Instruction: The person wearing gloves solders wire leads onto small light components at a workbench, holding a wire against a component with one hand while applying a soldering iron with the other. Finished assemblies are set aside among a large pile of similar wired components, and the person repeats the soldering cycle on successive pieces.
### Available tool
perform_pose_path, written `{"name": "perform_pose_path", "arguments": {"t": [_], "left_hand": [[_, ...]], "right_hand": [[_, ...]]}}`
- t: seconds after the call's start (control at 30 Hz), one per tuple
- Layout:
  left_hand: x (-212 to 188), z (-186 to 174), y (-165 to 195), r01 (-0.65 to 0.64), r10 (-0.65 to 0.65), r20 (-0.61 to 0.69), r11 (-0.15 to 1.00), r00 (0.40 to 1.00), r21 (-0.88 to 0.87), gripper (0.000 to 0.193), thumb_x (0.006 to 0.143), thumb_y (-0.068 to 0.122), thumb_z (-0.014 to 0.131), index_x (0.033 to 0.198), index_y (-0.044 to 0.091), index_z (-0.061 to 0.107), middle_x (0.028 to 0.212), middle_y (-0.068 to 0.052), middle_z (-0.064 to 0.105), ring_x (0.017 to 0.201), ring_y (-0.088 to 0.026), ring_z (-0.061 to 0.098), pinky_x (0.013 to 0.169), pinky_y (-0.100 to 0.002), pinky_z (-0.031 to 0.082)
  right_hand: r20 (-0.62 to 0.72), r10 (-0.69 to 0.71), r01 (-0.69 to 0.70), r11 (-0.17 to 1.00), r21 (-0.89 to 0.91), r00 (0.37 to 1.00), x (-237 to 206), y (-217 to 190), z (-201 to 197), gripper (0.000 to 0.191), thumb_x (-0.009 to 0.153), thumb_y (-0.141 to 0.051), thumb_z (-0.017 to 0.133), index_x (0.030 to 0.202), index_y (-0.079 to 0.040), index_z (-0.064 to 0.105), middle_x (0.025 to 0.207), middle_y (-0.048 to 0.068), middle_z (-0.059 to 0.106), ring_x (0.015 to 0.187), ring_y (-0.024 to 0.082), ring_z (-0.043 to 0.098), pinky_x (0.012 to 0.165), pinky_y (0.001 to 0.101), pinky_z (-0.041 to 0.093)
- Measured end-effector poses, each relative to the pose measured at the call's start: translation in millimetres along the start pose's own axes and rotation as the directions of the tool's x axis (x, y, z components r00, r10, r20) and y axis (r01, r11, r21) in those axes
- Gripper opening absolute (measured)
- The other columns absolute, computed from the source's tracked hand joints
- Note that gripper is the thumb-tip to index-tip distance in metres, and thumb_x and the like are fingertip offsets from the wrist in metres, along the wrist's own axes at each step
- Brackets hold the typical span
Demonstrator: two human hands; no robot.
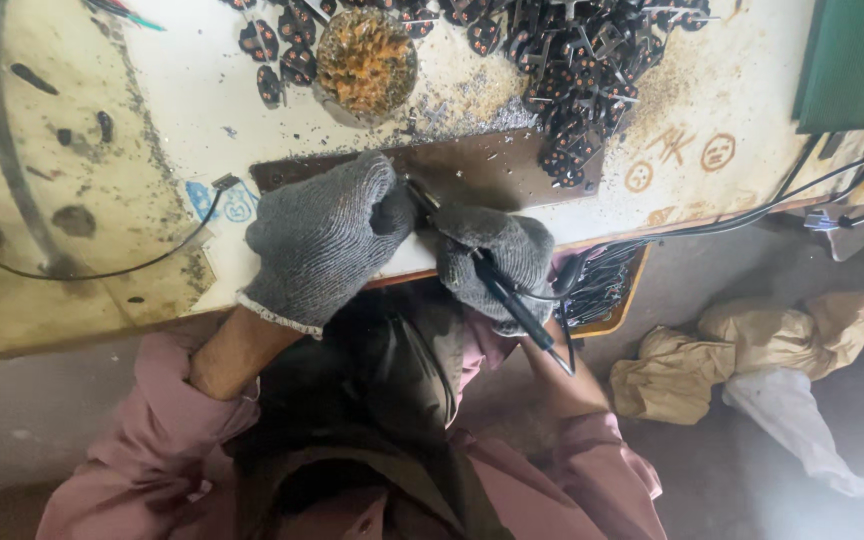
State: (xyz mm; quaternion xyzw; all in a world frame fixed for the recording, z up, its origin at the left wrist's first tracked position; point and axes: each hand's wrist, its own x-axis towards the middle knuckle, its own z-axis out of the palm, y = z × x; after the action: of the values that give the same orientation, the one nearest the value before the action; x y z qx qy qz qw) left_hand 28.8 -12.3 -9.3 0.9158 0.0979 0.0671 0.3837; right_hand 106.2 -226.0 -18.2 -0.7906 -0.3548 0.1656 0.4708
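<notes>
Two hands in grey knit gloves are seen from above at the near edge of a stained, pale worktop (202,90). The right hand (497,260) is closed around a black soldering iron (507,295), held like a pen, with the fingers (472,225) wrapped about its shaft. The tip of the iron is pointed up and to the left, towards the gap between the two hands, while its handle and cable trail off over the worktop's near edge.

The left hand (327,235) is laid knuckles-up just beside the right, its fingers curled down onto a dark brown plate (492,170) that lies flat on the worktop. Whether anything is pinched beneath the glove cannot be told, since the spot where the iron meets the hand is hidden.

Beyond the plate, at the far right, a heap of small black parts with orange dots (582,70) is spread across the worktop. To its left, a round tin of brassy tip-cleaning wool (364,58) is set. A thin black wire (112,268) is looped over the worktop at the left. On the floor at the right, crumpled brown and white bags (762,365) are lying. Pink sleeves (152,410) are visible in the foreground.
</notes>
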Motion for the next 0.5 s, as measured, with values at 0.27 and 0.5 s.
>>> {"name": "perform_pose_path", "arguments": {"t": [0.27,0.5], "left_hand": [[1.3,-3.1,-1.0,-0.014,0.015,0.019,0.998,1.000,-0.063,0.017,0.094,0.022,0.075,0.092,0.010,0.062,0.080,-0.011,0.067,0.072,-0.033,0.068,0.065,-0.046,0.052],[1.6,-5.5,0.8,0.034,-0.029,0.054,0.994,0.998,-0.104,0.020,0.088,0.020,0.078,0.093,0.009,0.062,0.084,-0.011,0.068,0.078,-0.033,0.069,0.068,-0.044,0.053]], "right_hand": [[-0.024,0.011,-0.012,0.999,-0.042,1.000,-5.2,-1.9,-3.7,0.027,0.096,-0.026,0.072,0.115,-0.007,0.067,0.098,0.009,0.070,0.086,0.026,0.072,0.076,0.0342,0.056],[0.006,0.030,-0.030,0.999,-0.031,1.000,-7.1,-0.4,-2.9,0.035,0.098,-0.035,0.068,0.118,-0.007,0.066,0.103,0.010,0.069,0.091,0.025,0.070,0.081,0.0350,0.056]]}}
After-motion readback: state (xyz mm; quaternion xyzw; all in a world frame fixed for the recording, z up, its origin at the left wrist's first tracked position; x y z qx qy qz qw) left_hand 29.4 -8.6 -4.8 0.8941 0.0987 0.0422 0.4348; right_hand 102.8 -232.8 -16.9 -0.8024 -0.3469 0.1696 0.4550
